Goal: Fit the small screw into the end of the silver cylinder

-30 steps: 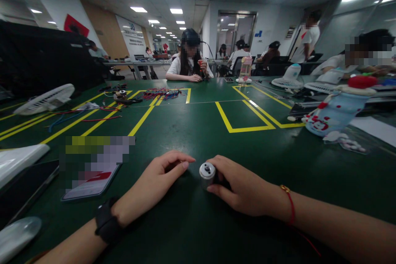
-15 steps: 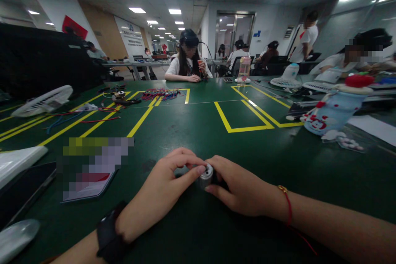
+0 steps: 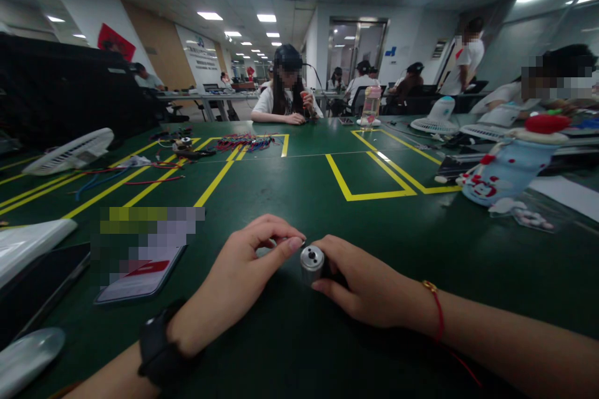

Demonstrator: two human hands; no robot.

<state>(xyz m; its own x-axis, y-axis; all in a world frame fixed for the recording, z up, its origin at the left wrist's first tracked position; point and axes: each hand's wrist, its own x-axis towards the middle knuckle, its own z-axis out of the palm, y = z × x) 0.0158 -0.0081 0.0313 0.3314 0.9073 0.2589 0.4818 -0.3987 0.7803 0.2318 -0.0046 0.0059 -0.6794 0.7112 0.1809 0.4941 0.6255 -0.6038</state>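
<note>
A small silver metal cylinder (image 3: 312, 265) stands upright on the green table, its round top showing a central hole and smaller dark holes. My right hand (image 3: 362, 280) is wrapped round its right side, thumb in front and fingers behind. Just left of the cylinder, my left hand (image 3: 255, 262) pinches a tiny dark piece between thumb and forefinger; the piece is too small to name. Left fingertips and cylinder are apart.
To the left lie a phone-like flat object (image 3: 140, 274), a white mouse (image 3: 32, 352) and a white fan (image 3: 70, 153). Bundled wires (image 3: 246, 142) lie further back. A blue cup (image 3: 510, 168) stands at right. A person (image 3: 287, 90) sits opposite.
My left hand has moved left and slightly up, off the cylinder's top, which now shows fully. My right hand stays round the cylinder.
</note>
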